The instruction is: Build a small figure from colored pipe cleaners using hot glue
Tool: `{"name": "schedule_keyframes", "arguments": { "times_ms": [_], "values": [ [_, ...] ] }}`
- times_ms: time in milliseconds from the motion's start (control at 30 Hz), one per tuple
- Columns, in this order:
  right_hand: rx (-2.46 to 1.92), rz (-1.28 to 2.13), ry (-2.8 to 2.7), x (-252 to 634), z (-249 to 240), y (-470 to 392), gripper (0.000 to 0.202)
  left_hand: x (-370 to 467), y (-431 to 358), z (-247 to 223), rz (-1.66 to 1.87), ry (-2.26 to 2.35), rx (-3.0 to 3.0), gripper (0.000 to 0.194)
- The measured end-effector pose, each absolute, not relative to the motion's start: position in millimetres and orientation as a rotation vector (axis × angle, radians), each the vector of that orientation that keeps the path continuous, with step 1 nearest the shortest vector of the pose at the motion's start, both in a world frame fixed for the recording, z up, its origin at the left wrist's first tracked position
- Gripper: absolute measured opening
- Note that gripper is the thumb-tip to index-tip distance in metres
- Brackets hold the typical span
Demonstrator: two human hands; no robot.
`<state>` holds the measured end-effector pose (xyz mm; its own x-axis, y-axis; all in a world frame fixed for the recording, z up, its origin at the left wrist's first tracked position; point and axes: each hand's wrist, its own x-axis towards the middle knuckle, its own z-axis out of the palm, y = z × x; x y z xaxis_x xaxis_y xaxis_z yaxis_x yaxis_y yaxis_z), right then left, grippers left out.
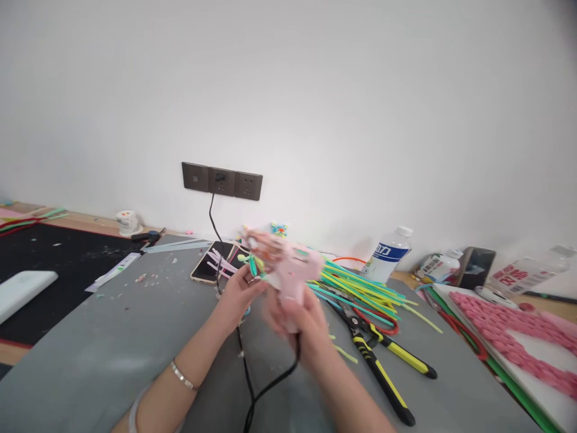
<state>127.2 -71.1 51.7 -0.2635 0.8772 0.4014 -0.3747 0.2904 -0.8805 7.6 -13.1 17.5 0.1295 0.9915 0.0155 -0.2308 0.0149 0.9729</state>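
my right hand (303, 328) is wrapped round the handle of a pink glue gun (293, 273), held up over the middle of the grey-topped bench (90, 355), its front end pointing up and to the left. my left hand (237, 300) is just beside it, fingertips seemingly pinching a small green piece (253, 266); the gun's front is blurred, so i cannot tell whether the two touch.

that closeness is my main worry. if the tip is hot, which i cannot see, a small slip of my right wrist could bring it onto my left fingers or scorch the green piece. a weak pinch could also let the piece twist or drop.

the black cord (278, 377) hangs from the handle and loops over the bench below my hands. another stretch runs past the phone (201, 267) up to the wall sockets (222, 180), probably the same line. a snag there could tug the gun off its aim.

to the right, the bundle of coloured stems (360, 285) lies beside the yellow-and-black pliers (378, 355). setting the gun down that way could foul the stems, and stray glue might drip onto the phone.
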Motion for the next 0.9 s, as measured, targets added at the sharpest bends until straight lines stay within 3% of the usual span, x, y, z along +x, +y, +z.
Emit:
{"name": "schedule_keyframes", "arguments": {
  "times_ms": [233,900],
  "values": [
    [-0.584,1.458,-1.142,219,6,-75,0.04,1,-14,18,1.264,0.549,0.876,0.05],
    [-0.618,1.591,-1.193,216,-12,-81,0.045,6,-21,26,1.232,0.503,0.925,0.046]
  ]
}}
